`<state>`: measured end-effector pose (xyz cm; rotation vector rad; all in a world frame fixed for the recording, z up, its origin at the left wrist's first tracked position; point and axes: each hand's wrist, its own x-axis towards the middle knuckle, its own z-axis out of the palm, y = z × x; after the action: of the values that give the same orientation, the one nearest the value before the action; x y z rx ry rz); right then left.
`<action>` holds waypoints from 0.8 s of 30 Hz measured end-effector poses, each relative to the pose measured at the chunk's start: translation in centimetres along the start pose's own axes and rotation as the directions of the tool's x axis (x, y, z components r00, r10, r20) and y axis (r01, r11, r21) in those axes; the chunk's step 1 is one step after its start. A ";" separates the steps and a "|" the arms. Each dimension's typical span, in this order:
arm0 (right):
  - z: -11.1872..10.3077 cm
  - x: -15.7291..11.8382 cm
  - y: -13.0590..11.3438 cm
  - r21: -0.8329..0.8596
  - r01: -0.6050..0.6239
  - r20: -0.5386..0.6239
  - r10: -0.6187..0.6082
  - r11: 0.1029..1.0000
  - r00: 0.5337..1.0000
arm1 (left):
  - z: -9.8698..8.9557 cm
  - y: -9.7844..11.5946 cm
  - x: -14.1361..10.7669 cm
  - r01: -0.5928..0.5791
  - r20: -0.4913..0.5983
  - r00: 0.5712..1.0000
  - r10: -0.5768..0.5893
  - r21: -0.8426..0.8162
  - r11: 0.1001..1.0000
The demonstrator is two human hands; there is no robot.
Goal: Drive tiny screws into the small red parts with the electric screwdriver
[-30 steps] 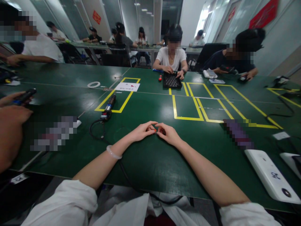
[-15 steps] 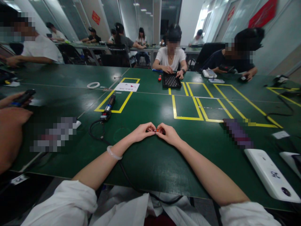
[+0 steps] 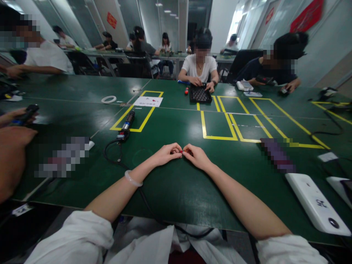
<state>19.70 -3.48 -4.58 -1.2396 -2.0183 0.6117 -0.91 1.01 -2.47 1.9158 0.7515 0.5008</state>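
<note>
My left hand [image 3: 169, 154] and my right hand [image 3: 195, 154] meet fingertip to fingertip above the green table [image 3: 176, 194]. Both are closed in a pinch around a tiny red piece [image 3: 181, 151] between them. Its shape is too small to tell, and the fingers cover part of it. A pale bracelet [image 3: 133, 179] circles my left wrist. Nearest to my left hand lies a black and silver tool [image 3: 128, 121], its cable curving toward my forearm.
Yellow tape outlines [image 3: 220, 138] mark the table beyond my hands. Across it, a person works at a black tray [image 3: 200, 94]. A white numbered device [image 3: 317, 203] and a phone [image 3: 277, 156] lie right; another blurred phone [image 3: 66, 157] lies left, near a person's arm.
The piece between my fingertips now shows red where orange and a dark part showed before. My hands have stayed almost in place.
</note>
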 end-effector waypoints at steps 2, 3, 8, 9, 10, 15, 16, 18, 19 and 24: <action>0.0 0.0 0.0 -0.007 0.002 0.003 -0.002 1.000 1.000 | 0.0 0.1 0.0 0.000 0.000 1.000 0.000 0.010 1.000; -0.1 0.0 0.0 0.000 0.005 0.009 -0.005 1.000 1.000 | 0.0 0.1 0.0 0.001 0.001 1.000 -0.001 0.013 1.000; -0.2 -0.1 -0.3 0.048 0.042 0.044 -0.044 0.998 0.998 | -0.2 0.2 0.0 0.026 -0.013 1.000 -0.027 -0.022 0.999; -0.1 -0.1 -0.3 0.036 0.049 0.046 -0.051 0.998 0.998 | -0.3 0.2 0.1 0.027 -0.009 1.000 -0.028 -0.039 0.999; 0.0 -0.1 -0.3 0.021 0.056 0.047 -0.057 0.998 0.997 | -0.3 0.2 0.1 0.028 -0.003 1.000 -0.028 -0.054 0.998; 0.2 -0.1 -0.1 -0.005 0.064 0.032 -0.064 0.998 0.997 | -0.3 0.3 0.2 0.017 0.014 1.000 -0.017 -0.042 0.999; 0.2 -0.1 -0.1 0.002 0.061 0.026 -0.061 0.998 0.998 | -0.4 0.3 0.2 0.013 0.015 1.000 -0.013 -0.021 1.000; 0.1 -0.1 0.1 0.017 0.043 0.015 -0.043 0.999 0.999 | -0.8 0.2 0.1 0.007 -0.011 1.000 -0.007 0.061 0.998; 0.0 -0.1 0.2 0.026 0.030 0.010 -0.030 0.999 0.999 | -1.3 0.1 0.0 0.007 -0.047 0.999 -0.001 0.126 0.992; -0.3 0.1 0.5 0.069 -0.016 -0.005 0.017 0.998 1.000 | -5.7 -1.3 -0.9 0.149 -0.402 0.907 0.125 0.584 0.798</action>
<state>20.18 -3.14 -4.74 -1.2171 -1.9680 0.6793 -5.51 4.51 -1.23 2.4238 1.3369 0.7496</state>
